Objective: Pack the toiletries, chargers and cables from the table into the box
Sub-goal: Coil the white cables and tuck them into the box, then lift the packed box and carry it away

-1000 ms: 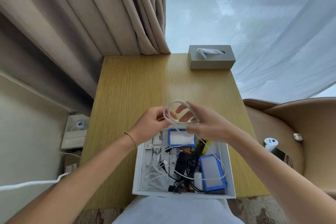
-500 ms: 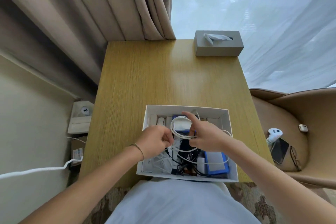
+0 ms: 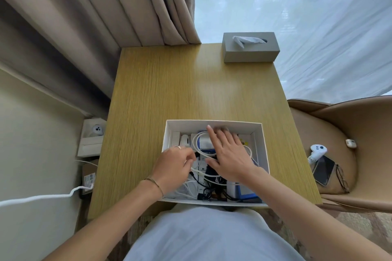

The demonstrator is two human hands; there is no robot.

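A white open box (image 3: 214, 123) sits at the near edge of the wooden table (image 3: 191, 87). It holds white and black cables, white chargers and blue-edged packs. A coiled white cable (image 3: 196, 144) lies on top of the contents at the box's far side. My right hand (image 3: 228, 152) lies flat and spread on that coil, fingers apart, pressing down. My left hand (image 3: 172, 165) is inside the box's left part with its fingers pinched on a strand of the white cable. Much of the box's middle is hidden under both hands.
A grey tissue box (image 3: 250, 47) stands at the table's far right corner. To the right, a tan armchair (image 3: 360, 133) holds a white controller (image 3: 317, 150), a phone (image 3: 323, 169) and glasses. Curtains hang behind. A white cord (image 3: 42, 197) runs along the floor at left.
The coiled white cable went from held above the table down into the box. My right hand has opened flat on it, and my left hand has moved lower into the box.
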